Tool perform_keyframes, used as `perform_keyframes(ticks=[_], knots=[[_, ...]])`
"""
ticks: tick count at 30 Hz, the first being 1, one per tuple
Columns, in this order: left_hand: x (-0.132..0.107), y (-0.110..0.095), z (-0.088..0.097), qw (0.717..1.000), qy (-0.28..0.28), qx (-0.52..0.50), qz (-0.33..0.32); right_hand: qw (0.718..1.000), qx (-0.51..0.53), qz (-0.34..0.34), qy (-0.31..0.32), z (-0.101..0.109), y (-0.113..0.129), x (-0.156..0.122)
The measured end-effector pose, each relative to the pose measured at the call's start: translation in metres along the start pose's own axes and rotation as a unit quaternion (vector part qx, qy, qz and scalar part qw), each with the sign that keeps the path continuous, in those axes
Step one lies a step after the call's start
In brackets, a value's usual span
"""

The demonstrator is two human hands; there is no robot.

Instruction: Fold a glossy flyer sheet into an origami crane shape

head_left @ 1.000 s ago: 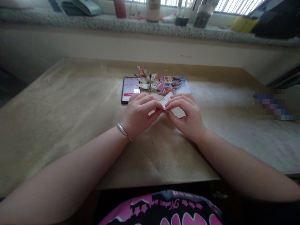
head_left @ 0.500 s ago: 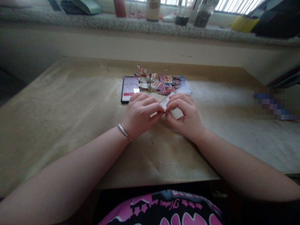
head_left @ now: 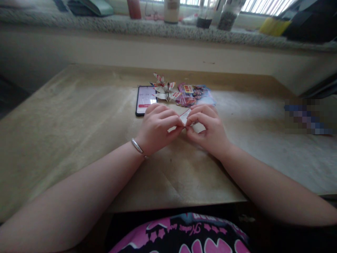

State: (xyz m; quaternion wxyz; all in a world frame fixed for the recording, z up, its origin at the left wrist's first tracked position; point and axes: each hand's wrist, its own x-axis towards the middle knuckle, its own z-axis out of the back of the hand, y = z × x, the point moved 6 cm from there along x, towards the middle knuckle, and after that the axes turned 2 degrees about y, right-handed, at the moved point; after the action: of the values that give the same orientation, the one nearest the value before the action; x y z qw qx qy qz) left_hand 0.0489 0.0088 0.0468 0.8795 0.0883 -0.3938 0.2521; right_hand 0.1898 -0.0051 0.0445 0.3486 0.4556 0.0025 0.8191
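Over the middle of the table, my left hand [head_left: 160,126] and my right hand [head_left: 206,128] meet fingertip to fingertip, both pinching a small piece of folded paper [head_left: 185,115]. The paper is white with a red line along one edge. My fingers cover most of it, so its full shape is hidden. A silver bangle [head_left: 137,146] circles my left wrist. Just beyond the hands lie several folded paper figures [head_left: 167,91] with pointed tips, printed white and red. They sit between a phone [head_left: 143,96] showing a timer and a stack of colourful printed paper [head_left: 196,95].
The wooden table [head_left: 79,140] backs onto a wall beneath a speckled stone sill [head_left: 118,26]. Bottles and jars [head_left: 172,10] stand on the sill, with a yellow object [head_left: 275,26] at its right. A blurred-out bluish item [head_left: 308,119] rests near the table's right edge.
Both hands keep their pinch on the folded paper, with only a very slight shift of the fingers. The things on the table stay in place.
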Motion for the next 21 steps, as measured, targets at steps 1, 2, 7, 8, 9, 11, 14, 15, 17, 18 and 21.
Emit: perform_keyframes(ticks=[1, 2, 7, 8, 9, 11, 14, 15, 17, 18, 21], knots=[[0.0, -0.001, 0.0, 1.0, 0.003, 0.015, -0.013, 1.0, -0.003, 0.003, 0.001, 0.0, 0.0, 0.0], [0.0, -0.002, 0.0, 0.999, 0.008, 0.035, -0.026, 1.0, -0.008, 0.005, 0.003, -0.001, 0.0, 0.0], [0.0, -0.004, -0.002, 0.994, 0.037, 0.095, -0.031, 1.0, -0.026, 0.007, 0.01, -0.006, -0.004, -0.002], [0.0, -0.004, -0.002, 0.995, 0.038, 0.092, -0.026, 1.0, -0.029, 0.007, 0.01, -0.006, -0.005, -0.002], [-0.001, -0.003, -0.003, 0.995, 0.039, 0.089, -0.022, 0.999, -0.03, 0.008, 0.01, -0.006, -0.006, -0.002], [-0.001, -0.003, -0.004, 0.996, 0.035, 0.082, -0.021, 0.999, -0.032, 0.014, 0.009, -0.007, -0.007, -0.002], [-0.001, -0.002, -0.004, 0.996, 0.03, 0.076, -0.022, 0.999, -0.034, 0.017, 0.011, -0.006, -0.007, -0.002], [-0.001, -0.002, -0.004, 0.996, 0.031, 0.075, -0.022, 0.999, -0.034, 0.017, 0.013, -0.006, -0.007, -0.002], [-0.001, -0.002, -0.004, 0.997, 0.033, 0.073, -0.021, 0.999, -0.035, 0.014, 0.015, -0.005, -0.008, -0.002], [-0.002, -0.001, -0.004, 0.997, 0.034, 0.071, -0.019, 0.999, -0.036, 0.012, 0.014, -0.005, -0.008, -0.002], [-0.002, 0.001, -0.004, 0.997, 0.039, 0.068, -0.01, 0.999, -0.041, 0.008, 0.004, -0.002, -0.012, -0.003]])
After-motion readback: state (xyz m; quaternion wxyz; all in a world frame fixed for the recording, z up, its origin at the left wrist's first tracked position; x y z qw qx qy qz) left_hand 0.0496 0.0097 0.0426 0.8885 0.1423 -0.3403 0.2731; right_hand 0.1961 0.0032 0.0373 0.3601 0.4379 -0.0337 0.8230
